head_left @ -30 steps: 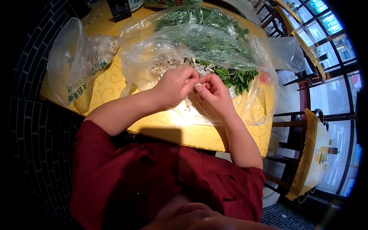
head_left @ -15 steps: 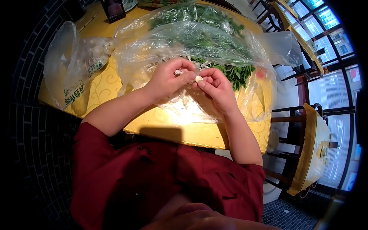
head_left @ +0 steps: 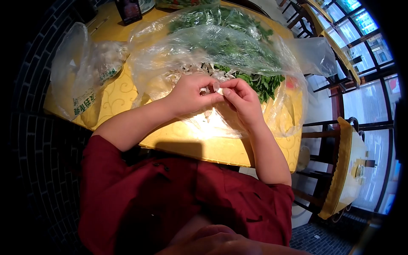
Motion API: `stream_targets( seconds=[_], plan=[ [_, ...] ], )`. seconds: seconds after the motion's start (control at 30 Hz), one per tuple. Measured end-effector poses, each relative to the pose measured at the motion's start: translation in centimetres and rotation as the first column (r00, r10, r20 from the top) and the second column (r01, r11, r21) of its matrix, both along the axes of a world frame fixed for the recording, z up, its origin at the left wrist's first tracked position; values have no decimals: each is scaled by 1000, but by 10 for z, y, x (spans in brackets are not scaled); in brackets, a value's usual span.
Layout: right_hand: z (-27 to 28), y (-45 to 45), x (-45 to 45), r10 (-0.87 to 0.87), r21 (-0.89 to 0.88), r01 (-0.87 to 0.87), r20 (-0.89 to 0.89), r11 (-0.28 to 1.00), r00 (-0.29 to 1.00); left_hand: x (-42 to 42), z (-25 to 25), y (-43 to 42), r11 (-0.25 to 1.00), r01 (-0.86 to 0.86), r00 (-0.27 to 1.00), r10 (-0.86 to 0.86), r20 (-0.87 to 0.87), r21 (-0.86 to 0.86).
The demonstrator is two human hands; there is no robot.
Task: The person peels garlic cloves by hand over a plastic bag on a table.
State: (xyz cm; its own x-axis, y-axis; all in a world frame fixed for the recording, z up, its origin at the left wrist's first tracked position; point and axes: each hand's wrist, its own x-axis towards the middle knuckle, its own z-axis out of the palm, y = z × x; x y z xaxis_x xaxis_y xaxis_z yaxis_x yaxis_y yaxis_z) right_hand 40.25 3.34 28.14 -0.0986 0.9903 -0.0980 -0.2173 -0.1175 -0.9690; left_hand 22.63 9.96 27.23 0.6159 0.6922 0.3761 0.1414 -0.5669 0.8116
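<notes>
Pale clove (head_left: 219, 91) pinched by right hand (head_left: 243, 102), thumb and forefinger nearly closed; pointing and long axis unreadable, fingers cover it. Left hand (head_left: 191, 92) curled, fingertips at clove's 9 o'clock; grip: cannot tell. Clear plastic (head_left: 155, 46) overlies greens (head_left: 229, 46), 12 o'clock; garlic bag (head_left: 70, 70), 10 o'clock. Yellow table (head_left: 278, 155); windows (head_left: 366, 104), 3 o'clock.

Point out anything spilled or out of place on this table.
Papery peelings lie scattered around the left hand and right hand, beside leafy greens, looking untidy. A translucent bag juts past the right edge of the table, which looks askew. Nothing appears damaged.
</notes>
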Motion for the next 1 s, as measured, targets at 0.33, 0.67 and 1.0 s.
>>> stream_targets(
  seconds=[0.33, 0.67, 1.0],
  plan=[
    [2, -3, -11, -26, 38, 25, 32, 999, 999, 1, -6, 2, 991, 15, 1000, -12, -26, 132],
    [-1, -1, 1, 75, -7, -75, 111, 997, 991, -3, -4, 4, 972, 188, 978, -171, -120, 144],
    [-4, 0, 8, 90, -84, -96, -70, 992, 993, -2, 2, -1, 962, 228, 974, -226, -31, 152]
  ],
)
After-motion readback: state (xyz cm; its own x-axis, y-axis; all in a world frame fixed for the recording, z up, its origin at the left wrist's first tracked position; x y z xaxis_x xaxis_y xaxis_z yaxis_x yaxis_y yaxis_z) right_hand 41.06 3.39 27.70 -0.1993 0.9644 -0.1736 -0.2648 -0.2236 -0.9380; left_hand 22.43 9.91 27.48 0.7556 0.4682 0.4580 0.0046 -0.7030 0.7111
